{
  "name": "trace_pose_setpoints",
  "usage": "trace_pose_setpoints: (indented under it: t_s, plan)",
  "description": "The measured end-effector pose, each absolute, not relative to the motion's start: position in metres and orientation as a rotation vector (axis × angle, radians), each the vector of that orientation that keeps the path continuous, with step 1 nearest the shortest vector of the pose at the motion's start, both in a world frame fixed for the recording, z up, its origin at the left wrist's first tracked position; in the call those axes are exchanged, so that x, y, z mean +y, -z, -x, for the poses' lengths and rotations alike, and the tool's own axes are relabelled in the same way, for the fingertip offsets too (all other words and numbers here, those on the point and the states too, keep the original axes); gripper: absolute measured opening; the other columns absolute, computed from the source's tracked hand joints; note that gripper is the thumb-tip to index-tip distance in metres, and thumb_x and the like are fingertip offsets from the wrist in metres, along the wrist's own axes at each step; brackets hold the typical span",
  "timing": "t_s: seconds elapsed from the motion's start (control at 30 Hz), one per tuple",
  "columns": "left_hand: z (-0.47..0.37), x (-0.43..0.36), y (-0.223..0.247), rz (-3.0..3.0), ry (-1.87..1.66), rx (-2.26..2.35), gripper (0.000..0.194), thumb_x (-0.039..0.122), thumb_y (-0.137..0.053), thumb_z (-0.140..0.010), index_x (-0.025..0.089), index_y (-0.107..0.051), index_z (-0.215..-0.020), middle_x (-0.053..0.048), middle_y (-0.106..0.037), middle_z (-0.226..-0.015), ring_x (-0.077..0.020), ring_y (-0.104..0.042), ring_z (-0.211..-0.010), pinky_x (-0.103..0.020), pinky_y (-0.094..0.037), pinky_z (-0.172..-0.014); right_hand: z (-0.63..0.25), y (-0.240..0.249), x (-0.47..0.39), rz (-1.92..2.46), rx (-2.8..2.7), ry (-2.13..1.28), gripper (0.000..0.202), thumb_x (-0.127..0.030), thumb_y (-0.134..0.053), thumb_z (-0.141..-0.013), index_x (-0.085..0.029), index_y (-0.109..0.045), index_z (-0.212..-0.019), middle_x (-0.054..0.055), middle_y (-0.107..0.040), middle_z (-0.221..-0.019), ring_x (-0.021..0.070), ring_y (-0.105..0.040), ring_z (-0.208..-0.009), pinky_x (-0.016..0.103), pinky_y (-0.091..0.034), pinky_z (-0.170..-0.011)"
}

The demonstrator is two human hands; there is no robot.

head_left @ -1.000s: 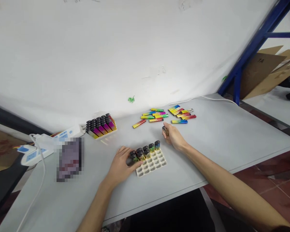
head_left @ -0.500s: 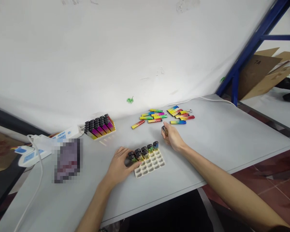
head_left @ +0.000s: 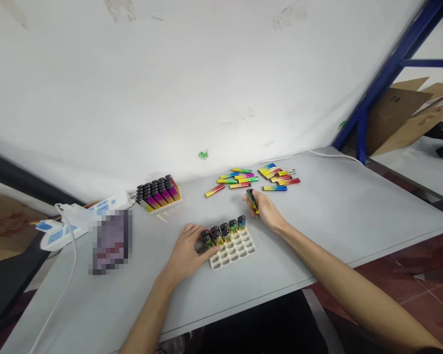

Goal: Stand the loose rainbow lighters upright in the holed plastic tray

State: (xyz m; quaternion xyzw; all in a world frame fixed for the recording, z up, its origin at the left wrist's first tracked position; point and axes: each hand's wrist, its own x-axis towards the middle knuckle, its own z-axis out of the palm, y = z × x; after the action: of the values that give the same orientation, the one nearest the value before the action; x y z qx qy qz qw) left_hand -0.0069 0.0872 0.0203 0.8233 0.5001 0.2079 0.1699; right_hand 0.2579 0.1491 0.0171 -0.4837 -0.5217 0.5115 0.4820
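Note:
In my right hand is a lighter with a black top and a green-yellow body, held tilted between thumb and fingers just above the table. My left hand grips the left end of a white slotted tray, its thumb at the front side and its fingers behind. Several black-topped lighters stand upright in the back and left slots of that tray. The front and right slots show as open holes. Beyond my right hand, several shiny multicoloured lighters lie loose on the table.
A second tray full of upright lighters stands at the back left by the wall. Left of it lie a white power strip with cables and a blurred-out object. A blue metal frame and cardboard boxes are at the right.
My right hand has turned, and the lighter in it now shows along its length. My left hand stays at the tray. The view has shifted slightly.

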Motion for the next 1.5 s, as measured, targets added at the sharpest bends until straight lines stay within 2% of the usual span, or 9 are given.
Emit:
trace_pose_setpoints:
  t_s: [0.1,0.2,0.3,0.43,0.63,0.73,0.97,1.3,1.5]
  plan:
    - [0.007,0.087,-0.020,-2.359,-0.600,1.412,0.034,0.051,-0.066,-0.084,0.020,-0.061,-0.096,-0.003,-0.062,-0.087,-0.0237,-0.053,-0.089,-0.041,-0.047,-0.083,-0.266,-0.025,0.144,1.237,-1.454,-1.053,0.037,-0.054,-0.049,-0.091,-0.019,-0.060,-0.095,0.002,-0.060,-0.083,0.0153,-0.059,-0.072,0.029,-0.045,-0.065]
    - [0.007,0.087,-0.018,-2.383,-0.613,1.417,0.038,0.053,-0.065,-0.083,0.019,-0.061,-0.098,-0.004,-0.063,-0.089,-0.0246,-0.053,-0.092,-0.042,-0.046,-0.085,-0.280,-0.041,0.129,1.304,-1.643,-0.748,0.031,-0.050,-0.063,-0.085,-0.020,-0.063,-0.089,0.003,-0.063,-0.086,0.0177,-0.059,-0.082,0.031,-0.045,-0.076]
    - [0.008,0.086,-0.016,-2.399,-0.616,1.417,0.040,0.054,-0.065,-0.083,0.018,-0.060,-0.100,-0.005,-0.064,-0.092,-0.0252,-0.053,-0.094,-0.042,-0.046,-0.085,-0.292,-0.065,0.104,1.388,-1.723,-0.609,0.031,-0.051,-0.062,-0.087,-0.021,-0.066,-0.088,0.002,-0.063,-0.076,0.0167,-0.057,-0.071,0.030,-0.045,-0.067]
    - [0.008,0.086,-0.015,-2.408,-0.620,1.407,0.038,0.054,-0.065,-0.083,0.019,-0.061,-0.096,-0.005,-0.063,-0.089,-0.0250,-0.054,-0.093,-0.040,-0.046,-0.084,-0.289,-0.086,0.078,1.362,-1.778,-0.589,0.029,-0.050,-0.065,-0.086,-0.022,-0.066,-0.092,0.002,-0.069,-0.079,0.0168,-0.062,-0.071,0.029,-0.047,-0.063]
    - [0.008,0.088,-0.014,-2.396,-0.647,1.413,0.040,0.055,-0.065,-0.083,0.019,-0.061,-0.098,-0.005,-0.063,-0.090,-0.0251,-0.053,-0.093,-0.041,-0.045,-0.084,-0.256,-0.068,0.070,1.385,-2.032,-0.525,0.023,-0.036,-0.069,-0.087,-0.023,-0.062,-0.104,0.000,-0.072,-0.092,0.0132,-0.063,-0.065,0.027,-0.049,-0.062]
    - [0.008,0.088,-0.014,-2.392,-0.634,1.411,0.039,0.056,-0.064,-0.084,0.019,-0.060,-0.095,-0.005,-0.063,-0.090,-0.0250,-0.053,-0.092,-0.041,-0.045,-0.084,-0.245,-0.059,0.070,1.445,-2.165,-0.377,0.020,-0.033,-0.067,-0.089,-0.022,-0.061,-0.106,0.001,-0.072,-0.102,0.0138,-0.065,-0.065,0.028,-0.044,-0.057]
    - [0.008,0.087,-0.016,-2.375,-0.622,1.404,0.035,0.053,-0.064,-0.084,0.020,-0.060,-0.092,-0.003,-0.062,-0.085,-0.0246,-0.052,-0.090,-0.041,-0.044,-0.082,-0.238,-0.063,0.068,1.435,-2.277,-0.110,0.016,-0.031,-0.065,-0.091,-0.024,-0.060,-0.105,-0.001,-0.073,-0.094,0.0150,-0.066,-0.070,0.027,-0.033,-0.053]
    - [0.007,0.088,-0.016,-2.373,-0.630,1.421,0.034,0.054,-0.063,-0.084,0.020,-0.057,-0.084,-0.004,-0.062,-0.084,-0.0239,-0.051,-0.088,-0.040,-0.044,-0.079,-0.241,-0.079,0.065,1.416,-2.357,-0.262,0.010,-0.029,-0.060,-0.093,-0.027,-0.061,-0.103,-0.002,-0.074,-0.097,0.0147,-0.065,-0.071,0.026,-0.032,-0.056]
    - [0.006,0.086,-0.016,-2.390,-0.636,1.430,0.034,0.054,-0.063,-0.084,0.020,-0.059,-0.087,-0.004,-0.063,-0.085,-0.0240,-0.051,-0.088,-0.040,-0.045,-0.080,-0.243,-0.076,0.070,1.425,-2.358,-0.183,0.011,-0.029,-0.058,-0.093,-0.027,-0.060,-0.104,-0.001,-0.075,-0.094,0.0172,-0.066,-0.070,0.027,-0.031,-0.054]
